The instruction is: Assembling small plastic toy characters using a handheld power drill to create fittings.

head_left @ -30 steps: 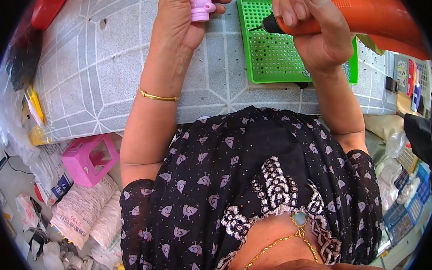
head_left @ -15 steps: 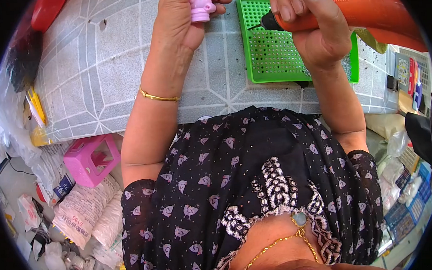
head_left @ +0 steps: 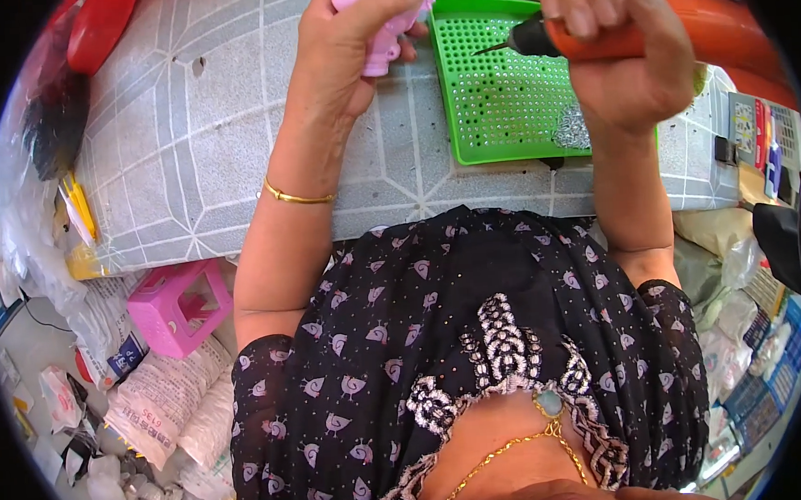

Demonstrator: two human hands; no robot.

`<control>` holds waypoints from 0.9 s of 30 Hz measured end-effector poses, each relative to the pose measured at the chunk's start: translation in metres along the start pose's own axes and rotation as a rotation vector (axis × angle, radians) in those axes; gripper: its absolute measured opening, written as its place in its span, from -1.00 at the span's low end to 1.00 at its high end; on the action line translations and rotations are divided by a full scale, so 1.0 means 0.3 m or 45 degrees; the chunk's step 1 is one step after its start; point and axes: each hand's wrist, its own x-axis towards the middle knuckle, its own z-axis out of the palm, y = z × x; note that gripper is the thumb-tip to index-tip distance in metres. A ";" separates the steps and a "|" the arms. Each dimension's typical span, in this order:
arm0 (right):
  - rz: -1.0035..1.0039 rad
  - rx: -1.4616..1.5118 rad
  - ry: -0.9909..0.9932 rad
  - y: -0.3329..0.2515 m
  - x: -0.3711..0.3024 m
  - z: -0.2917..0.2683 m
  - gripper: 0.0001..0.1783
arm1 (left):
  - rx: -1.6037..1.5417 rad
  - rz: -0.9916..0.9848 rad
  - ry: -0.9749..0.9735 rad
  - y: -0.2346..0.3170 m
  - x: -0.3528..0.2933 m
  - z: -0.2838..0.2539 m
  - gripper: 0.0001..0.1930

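Observation:
At the top of the head view, my left hand (head_left: 342,47) is closed around a pink plastic toy part (head_left: 377,56), whose upper end is partly cut off by the frame. My right hand (head_left: 629,52) grips an orange electric screwdriver (head_left: 717,35) with a black nose and a thin bit pointing left. The bit hangs over a green perforated tray (head_left: 456,131), which holds rows of small screws in its holes. A heap of loose silvery screws (head_left: 572,128) lies at the tray's near right, partly behind my right wrist.
A grey tiled-pattern cloth (head_left: 227,168) covers the table. To the left are a red object (head_left: 100,31), clear plastic wrap and yellow-handled tools (head_left: 79,206). Below the table edge sit a pink plastic frame (head_left: 176,318) and stuffed white sacks (head_left: 161,403). Blue crates (head_left: 756,404) stand at lower right.
My left hand has tilted the pink toy part and brought it slightly lower in view. My right hand and the screwdriver have shifted a little right, and the bit remains over the tray.

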 end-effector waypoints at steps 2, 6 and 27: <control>0.038 0.282 0.084 -0.003 0.014 0.069 -0.92 | 0.086 -0.017 0.004 -0.011 -0.013 -0.021 -0.40; 0.081 -1.332 -0.091 -0.255 0.033 0.221 -0.82 | 0.235 0.051 0.015 0.021 -0.063 0.085 -0.45; -0.523 -1.832 0.282 0.009 0.078 0.274 -0.84 | 0.317 0.009 -0.071 0.045 -0.112 0.110 -0.46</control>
